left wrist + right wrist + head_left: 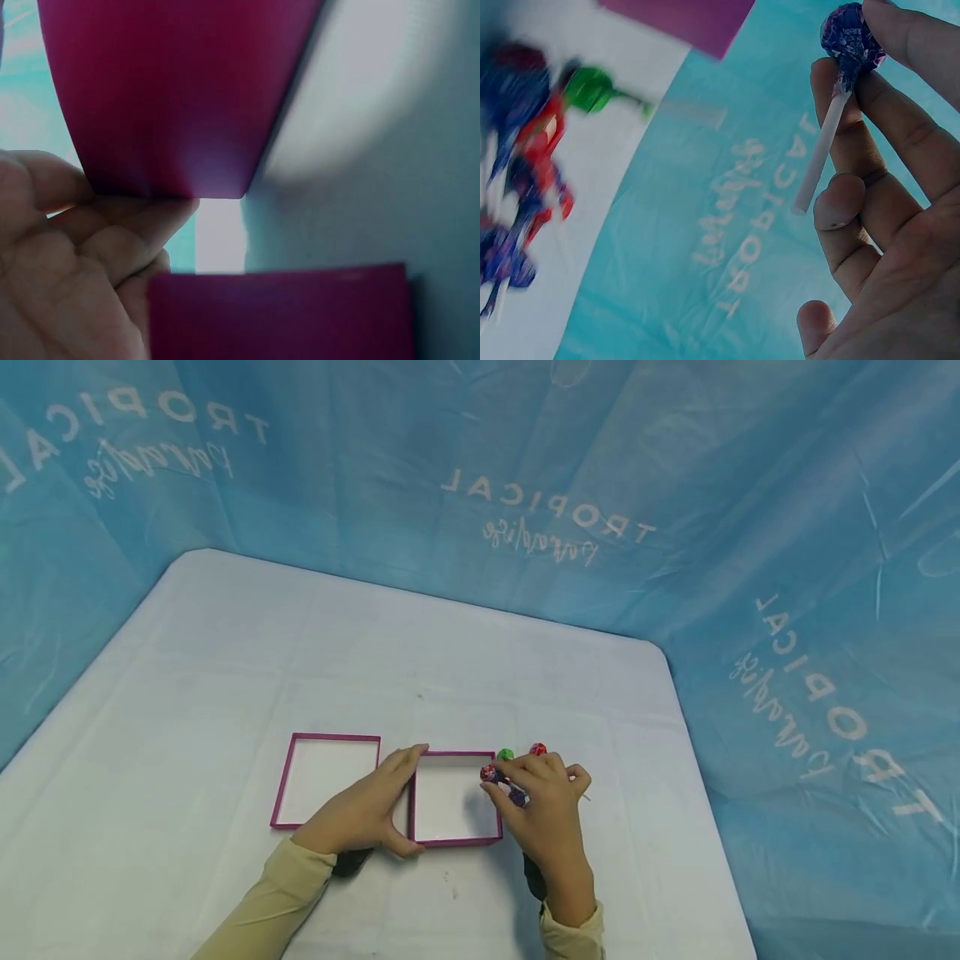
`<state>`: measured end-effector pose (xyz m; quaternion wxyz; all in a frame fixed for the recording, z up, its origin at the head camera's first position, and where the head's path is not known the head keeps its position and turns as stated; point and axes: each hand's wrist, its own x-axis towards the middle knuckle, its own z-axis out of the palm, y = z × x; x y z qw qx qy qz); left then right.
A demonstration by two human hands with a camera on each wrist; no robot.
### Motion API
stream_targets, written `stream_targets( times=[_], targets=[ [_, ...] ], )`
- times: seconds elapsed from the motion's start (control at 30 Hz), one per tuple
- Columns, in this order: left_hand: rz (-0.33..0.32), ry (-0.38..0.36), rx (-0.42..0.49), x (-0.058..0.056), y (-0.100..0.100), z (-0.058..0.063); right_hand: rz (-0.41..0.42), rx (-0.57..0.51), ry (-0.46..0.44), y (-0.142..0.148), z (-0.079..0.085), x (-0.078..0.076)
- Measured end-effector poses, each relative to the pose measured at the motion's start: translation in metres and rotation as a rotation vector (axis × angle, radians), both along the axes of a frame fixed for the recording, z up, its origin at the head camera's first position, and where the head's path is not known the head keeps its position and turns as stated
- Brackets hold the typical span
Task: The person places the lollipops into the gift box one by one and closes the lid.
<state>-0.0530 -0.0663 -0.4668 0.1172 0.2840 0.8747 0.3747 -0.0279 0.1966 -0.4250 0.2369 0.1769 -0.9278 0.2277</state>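
An open magenta box [457, 842] with a white inside lies on the table. At its left side my left hand [367, 806] holds it, fingers at the back corner and thumb at the front corner. The left wrist view shows those fingertips against the box's magenta side [176, 97]. Over the box's right edge, my right hand [543, 806] pinches a lollipop [847, 41] by its wrapped purple-blue head, the white stick pointing back toward the palm. Several wrapped lollipops lie beside the box, among them a green lollipop [506, 754] and a red lollipop [538, 749], partly hidden by my right hand.
Left of the box lies a shallow magenta-rimmed lid [281, 785], white inside, partly behind my left hand. A white cloth covers the table [360, 643]. Blue printed curtains [420, 460] hang around its back and sides.
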Motion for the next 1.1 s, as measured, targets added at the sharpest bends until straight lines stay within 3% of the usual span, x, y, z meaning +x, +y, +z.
stream_targets(
  times=[0.43,0.77,1.1],
  targets=[
    [0.005,-0.041,0.016,0.002,-0.001,-0.004,0.099,0.083,-0.051,-0.038,0.003,-0.002],
    [-0.003,0.005,0.008,0.003,-0.001,-0.006,0.098,0.124,-0.183,-0.053,-0.003,0.0],
    [0.001,-0.032,0.009,0.001,-0.001,-0.003,0.13,0.251,-0.311,-0.059,-0.007,-0.003]
  ],
)
